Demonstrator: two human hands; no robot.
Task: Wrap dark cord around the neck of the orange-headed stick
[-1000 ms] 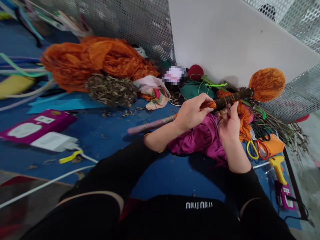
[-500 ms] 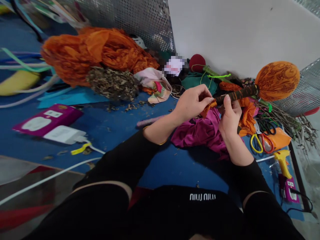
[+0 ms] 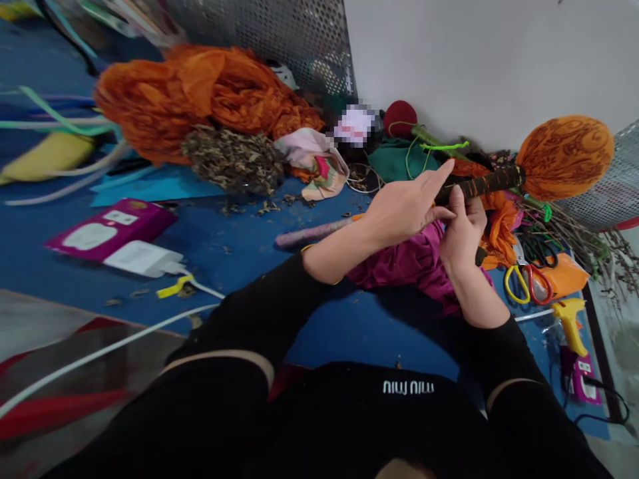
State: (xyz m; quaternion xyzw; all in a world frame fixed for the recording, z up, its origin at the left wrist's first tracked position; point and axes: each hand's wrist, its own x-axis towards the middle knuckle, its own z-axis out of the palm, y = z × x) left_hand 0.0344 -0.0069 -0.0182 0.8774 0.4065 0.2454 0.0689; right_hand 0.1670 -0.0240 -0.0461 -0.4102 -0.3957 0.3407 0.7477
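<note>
A long stick (image 3: 499,183) is wrapped in dark brown with thin orange lines. At its far right end is a ball-like head covered in patterned orange cloth (image 3: 566,158). My right hand (image 3: 462,233) grips the dark wrapped part, thumb on top. My left hand (image 3: 412,203) is over the stick beside it, index finger stretched along it and thumb close to my right hand; its other fingers are hidden. A mauve rod (image 3: 312,233) lines up with the stick on the left, with the join behind my left hand and forearm. Bunched magenta cloth (image 3: 414,266) lies beneath.
On the blue table (image 3: 344,339) are crumpled orange cloth (image 3: 210,100), dried leaves (image 3: 234,159) and a purple power box (image 3: 112,229) with a white charger (image 3: 144,258). Right of me are scissors (image 3: 529,283), a yellow glue gun (image 3: 572,326) and dry twigs (image 3: 594,233). A white panel (image 3: 474,66) stands behind.
My left hand has slid right along the stick, its index finger now stretched out, and covers the orange strip end it pinched. My right hand has turned to grip with its thumb on top.
</note>
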